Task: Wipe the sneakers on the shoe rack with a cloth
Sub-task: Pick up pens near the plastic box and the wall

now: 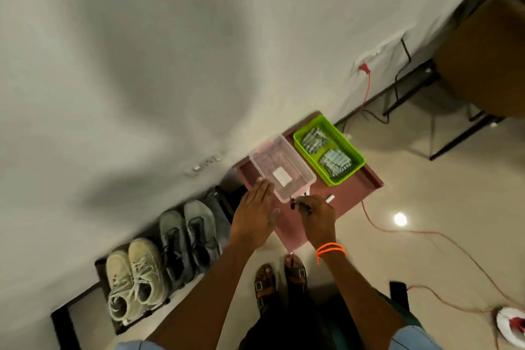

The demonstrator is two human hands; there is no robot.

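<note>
A pair of cream sneakers and a pair of grey sneakers stand on a low black shoe rack against the wall. Folded striped cloths lie in a green basket on a maroon table. A clear plastic box sits beside the basket. My left hand is flat with straight fingers at the box's near-left corner. My right hand is curled around small dark items near the box's front edge; what they are is unclear.
A small white cylinder lies on the table by my right hand. A red cable runs from a wall socket across the floor to a white device. A brown chair stands at right. My sandalled feet are below.
</note>
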